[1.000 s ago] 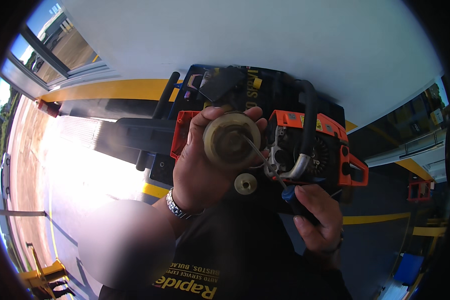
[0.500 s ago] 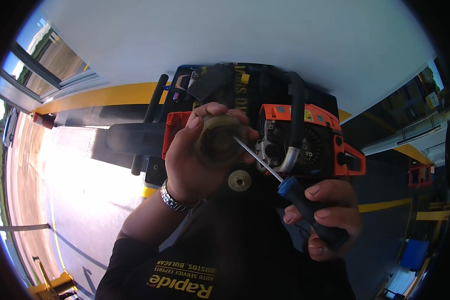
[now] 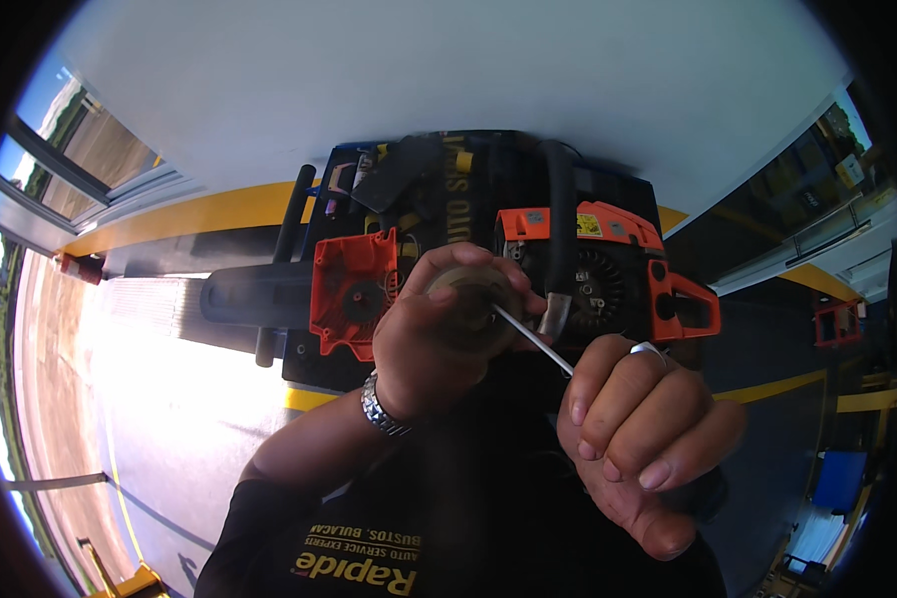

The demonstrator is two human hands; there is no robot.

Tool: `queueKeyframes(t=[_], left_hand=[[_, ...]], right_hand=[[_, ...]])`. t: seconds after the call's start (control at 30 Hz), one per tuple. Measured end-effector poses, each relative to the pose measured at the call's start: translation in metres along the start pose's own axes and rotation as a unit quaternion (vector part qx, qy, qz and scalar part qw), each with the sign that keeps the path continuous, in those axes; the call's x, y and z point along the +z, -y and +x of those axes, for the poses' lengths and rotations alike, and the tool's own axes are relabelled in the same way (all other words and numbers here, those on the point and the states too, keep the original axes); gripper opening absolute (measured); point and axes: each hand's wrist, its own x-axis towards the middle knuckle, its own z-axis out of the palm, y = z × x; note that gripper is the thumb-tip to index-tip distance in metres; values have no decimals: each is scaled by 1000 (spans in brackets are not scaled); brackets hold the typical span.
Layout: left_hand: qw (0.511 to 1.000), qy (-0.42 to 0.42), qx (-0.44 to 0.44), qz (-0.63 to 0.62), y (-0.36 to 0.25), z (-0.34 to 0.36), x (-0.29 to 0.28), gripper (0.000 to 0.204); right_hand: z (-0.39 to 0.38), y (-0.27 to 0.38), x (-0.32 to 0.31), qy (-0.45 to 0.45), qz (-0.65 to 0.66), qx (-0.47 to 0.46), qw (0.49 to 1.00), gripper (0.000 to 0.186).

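My left hand (image 3: 409,344) is wrapped round a round, dull, cup-like disc (image 3: 460,329), held up with its dark, recessed face showing. In my right hand (image 3: 643,419) is a screwdriver (image 3: 533,342). Its thin metal shaft slants up and left, and the tip meets the disc near the middle. The screwdriver's handle is hidden by my closed fingers. Behind my hands lies an orange chainsaw body (image 3: 623,231) with its finned flywheel (image 3: 598,287) exposed. Left of the disc rests an open orange cover (image 3: 334,269) with a post inside.
A dark work surface (image 3: 314,374) carries the chainsaw parts. A black curved handle (image 3: 562,199) rises over the saw. Further left, a long black round-ended piece (image 3: 244,291) sticks out past the surface. A dark flat object (image 3: 399,174) lies at the back, before a pale wall (image 3: 468,70).
My right hand has turned over, and its fingers now cover the screwdriver's handle. My left hand and the disc have shifted slightly right and down in view. A small pale wheel is now hidden.
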Motion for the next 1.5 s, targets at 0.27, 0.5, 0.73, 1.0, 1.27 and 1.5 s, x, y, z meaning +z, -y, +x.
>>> queueKeyframes(t=[0.27,0.5,0.73,1.0,1.27,1.5], left_hand=[[998,26,50,-7,15,-4,2,42],[999,25,25,-27,14,5,1,40],[998,3,-24,54,12,6,-11,39],[993,-5,-76,96,8,2,-10,37],[992,31,-87,88,3,3,-18,36],[984,80,-105,120,-3,8,-10,35]], right_hand=[[2,9,7,-80,23,-7,996,36],[-1,0,9,-92,-2,-36,995,37],[2,-5,8,68,-63,-24,995,36],[6,-7,2,169,-49,-10,984,31],[17,-5,10,268,-69,7,961,32],[18,1,8,297,-65,-24,953,31]])
